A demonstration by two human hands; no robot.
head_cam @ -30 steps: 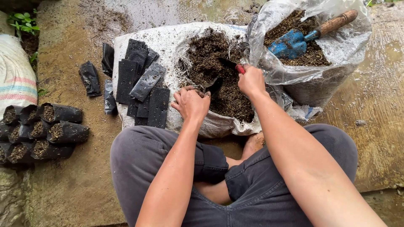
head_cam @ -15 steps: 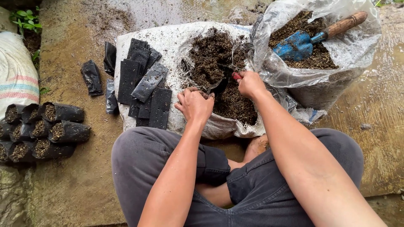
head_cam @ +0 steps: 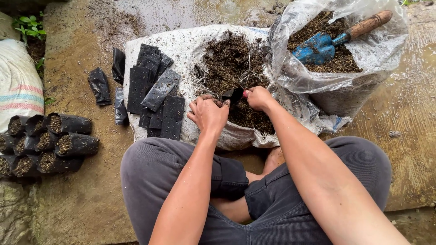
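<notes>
My left hand is curled at the near edge of a soil heap, holding something small that its fingers hide, probably a black nursery bag. My right hand grips a small dark scoop with a red handle, its blade pointing toward the left hand. The soil lies on a white woven sack spread on the ground. A stack of flat, empty black nursery bags rests on the sack just left of my left hand.
A clear plastic bag of brown mix holds a blue trowel with a wooden handle at the right. Filled black bags lie stacked at the left, near a striped white sack. My knees frame the bottom.
My right hand has drawn the scoop from the upper part of the soil heap down and back toward my left hand. The left hand has barely moved.
</notes>
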